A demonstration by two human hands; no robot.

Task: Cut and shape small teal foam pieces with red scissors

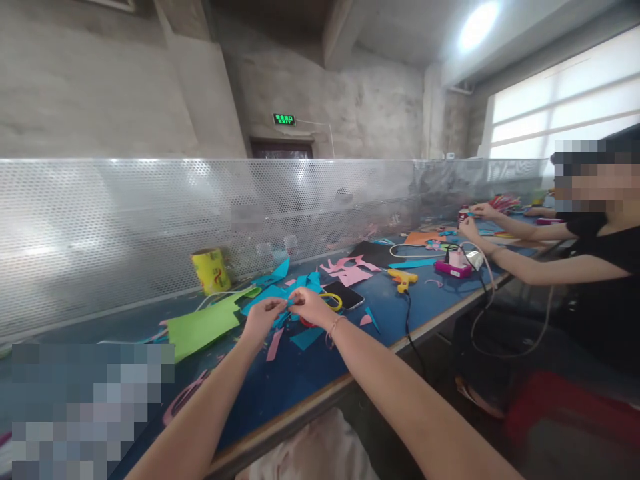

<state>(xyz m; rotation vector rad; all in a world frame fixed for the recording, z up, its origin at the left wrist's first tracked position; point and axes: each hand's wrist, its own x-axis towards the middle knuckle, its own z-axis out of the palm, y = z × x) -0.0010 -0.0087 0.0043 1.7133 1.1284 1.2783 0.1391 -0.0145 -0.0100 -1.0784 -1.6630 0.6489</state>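
Note:
Over the blue tabletop, my left hand point(265, 316) and my right hand point(311, 308) meet, fingers pinched. Both grip a small blue piece point(289, 303), perhaps felt or foam sheet; its shape is mostly covered by the fingertips. Behind the hands lie blue sheet scraps point(306, 283). A yellow ring-shaped item point(334, 301) and a dark-screened phone point(345, 295) are just right of my right hand. To the left of my left hand is a green sheet point(200, 332). A pink strip point(275, 345) and a blue offcut point(306, 339) rest below the hands.
A yellow hot glue gun point(401, 279) lies to the right, its black cord hanging over the table edge. Beyond it sits a magenta power strip point(453, 269). A yellow can-like container point(210, 271) stands by the perforated metal screen point(125, 233). On the right a co-worker point(600, 247) handles something small.

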